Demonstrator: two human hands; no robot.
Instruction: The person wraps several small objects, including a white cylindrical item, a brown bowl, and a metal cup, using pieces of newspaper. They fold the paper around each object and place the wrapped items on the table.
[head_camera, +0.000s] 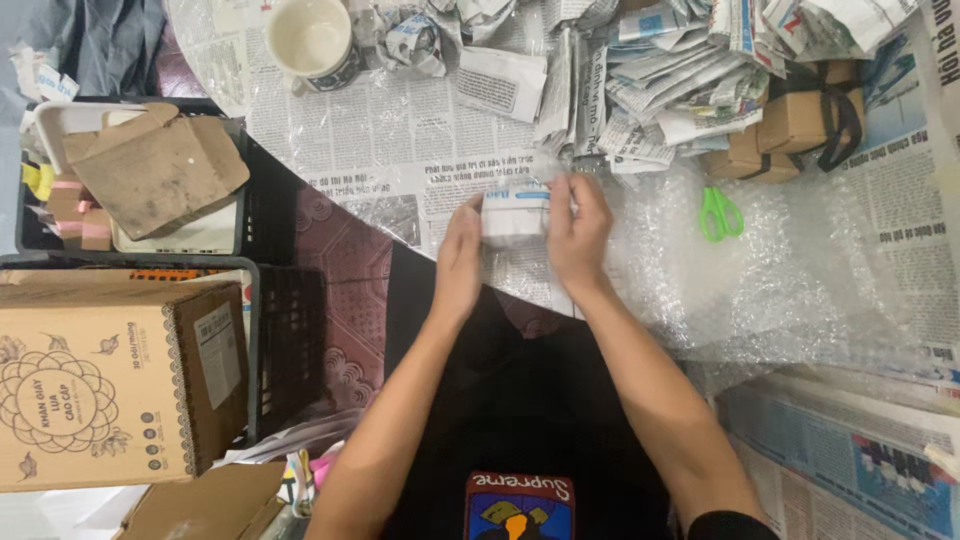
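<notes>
We've got the packet (515, 212) clamped in both grips, left hand (459, 262) & right hand (578, 232); seems half-wrapped. Bubble wrap (790, 270), scissors (719, 213) untouched on tabletop (390, 140).

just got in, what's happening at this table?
A person holds a small paper-wrapped bundle between the left hand and right hand, over a table covered in newspaper and bubble wrap. Green scissors lie to the right, a cup at the far edge, cardboard boxes on the left.
</notes>
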